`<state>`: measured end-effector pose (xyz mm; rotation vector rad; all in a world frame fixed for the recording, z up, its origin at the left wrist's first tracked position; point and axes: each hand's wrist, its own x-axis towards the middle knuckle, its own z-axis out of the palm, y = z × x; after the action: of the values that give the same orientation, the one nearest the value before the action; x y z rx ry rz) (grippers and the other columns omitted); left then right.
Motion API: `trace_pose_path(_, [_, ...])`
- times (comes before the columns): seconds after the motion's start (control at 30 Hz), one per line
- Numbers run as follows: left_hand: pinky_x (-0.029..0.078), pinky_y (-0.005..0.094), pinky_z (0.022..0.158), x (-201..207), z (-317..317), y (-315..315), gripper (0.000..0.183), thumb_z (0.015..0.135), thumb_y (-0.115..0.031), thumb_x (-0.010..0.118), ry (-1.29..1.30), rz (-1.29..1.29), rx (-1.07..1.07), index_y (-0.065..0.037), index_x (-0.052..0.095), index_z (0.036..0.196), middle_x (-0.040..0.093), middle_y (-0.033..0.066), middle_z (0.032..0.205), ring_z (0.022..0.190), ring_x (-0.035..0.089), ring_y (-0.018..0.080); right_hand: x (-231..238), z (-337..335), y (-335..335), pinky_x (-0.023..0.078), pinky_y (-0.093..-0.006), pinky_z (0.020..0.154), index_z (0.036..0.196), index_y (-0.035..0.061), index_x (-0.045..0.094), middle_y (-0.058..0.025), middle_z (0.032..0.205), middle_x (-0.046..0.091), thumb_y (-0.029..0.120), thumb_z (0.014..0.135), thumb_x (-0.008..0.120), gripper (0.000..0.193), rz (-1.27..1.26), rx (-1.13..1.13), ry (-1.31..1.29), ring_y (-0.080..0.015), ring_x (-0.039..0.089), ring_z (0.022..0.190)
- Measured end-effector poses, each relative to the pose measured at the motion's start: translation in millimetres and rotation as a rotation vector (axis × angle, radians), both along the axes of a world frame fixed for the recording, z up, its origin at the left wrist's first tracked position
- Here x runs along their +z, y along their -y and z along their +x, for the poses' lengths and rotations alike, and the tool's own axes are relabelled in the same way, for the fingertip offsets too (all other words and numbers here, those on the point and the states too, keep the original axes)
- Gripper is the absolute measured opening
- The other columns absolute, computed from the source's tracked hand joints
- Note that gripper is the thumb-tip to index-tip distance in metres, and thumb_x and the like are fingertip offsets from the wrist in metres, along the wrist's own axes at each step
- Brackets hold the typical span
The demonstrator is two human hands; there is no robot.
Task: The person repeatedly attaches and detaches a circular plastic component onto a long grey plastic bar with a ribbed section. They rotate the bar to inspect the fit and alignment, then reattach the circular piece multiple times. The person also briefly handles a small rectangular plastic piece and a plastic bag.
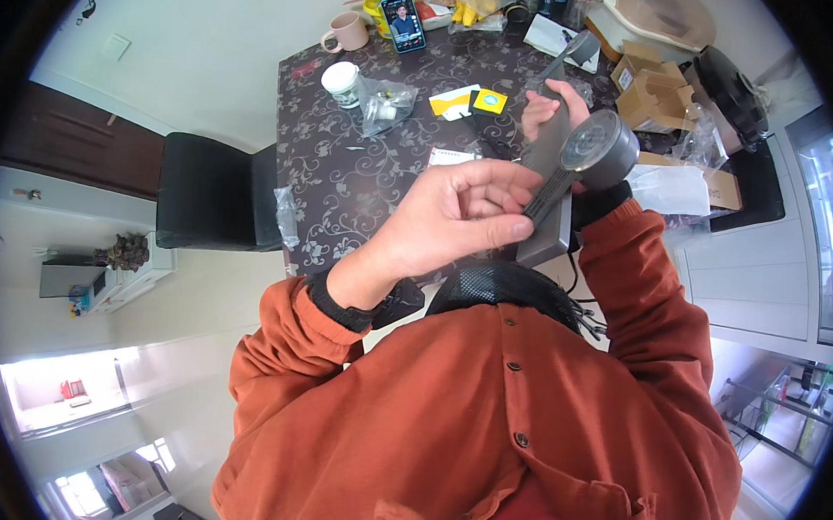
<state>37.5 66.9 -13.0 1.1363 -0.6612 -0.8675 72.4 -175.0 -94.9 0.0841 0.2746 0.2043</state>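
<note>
A long, dark grey flat piece (547, 159) is up in front of me, over the right side of the table. A short round black part with a glossy, clear-looking face (599, 149) stands at its right side; I cannot make out what kind of thing it is. My left hand (462, 201) pinches the near end between thumb and fingers, beside fine ridges. Around the far side curls my right hand (554, 107), its fingers showing left of the piece and its palm hidden. A smaller round grey part (582, 48) appears beyond the right fingers.
On the dark floral table (335, 190) are a white lidded cup (341, 84), a plastic bag (387, 108), yellow cards (489, 101), a mug (346, 33) and a propped phone (403, 24). Open cardboard boxes (656, 89) crowd the right. A black chair (215, 191) stands left.
</note>
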Motion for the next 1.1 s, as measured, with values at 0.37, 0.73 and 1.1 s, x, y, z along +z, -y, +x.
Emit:
trace_pose_path(0.37, [0.046,0.0177,0.071,9.4,-6.8,5.3,0.039,0.084,0.002,0.067,0.203,0.021,-0.074,0.0,0.061,0.122,0.055,0.0069,0.11,0.08,0.054,0.0035,19.0,-12.4,-6.4,0.043,-0.0204,0.055,0.123,-0.0016,0.037,-0.0003,0.072,0.044,0.008,0.087,0.066,0.047,-0.059,0.038,-0.049,-0.0077,0.048,0.06])
trace_pose_path(0.73, [0.05,0.0291,0.089,-11.9,-16.4,13.7,0.025,0.083,0.008,0.065,0.328,-0.168,0.071,0.005,0.065,0.108,0.061,0.0151,0.118,0.101,0.06,0.0166,15.8,-15.5,3.5,0.041,-0.0207,0.051,0.127,-0.0042,0.033,0.0013,0.067,0.042,0.006,0.089,0.06,0.048,-0.045,-0.008,-0.064,-0.0076,0.046,0.055])
trace_pose_path(1.1, [0.049,0.0306,0.091,-9.9,-16.4,23.7,0.024,0.082,0.009,0.066,0.233,-0.152,0.086,0.006,0.064,0.105,0.059,0.0158,0.121,0.105,0.059,0.017,10.2,-18.6,21.8,0.042,-0.0223,0.052,0.124,-0.0057,0.034,0.0009,0.065,0.043,0.007,0.089,0.059,0.044,0.047,-0.132,-0.06,-0.0088,0.046,0.053])
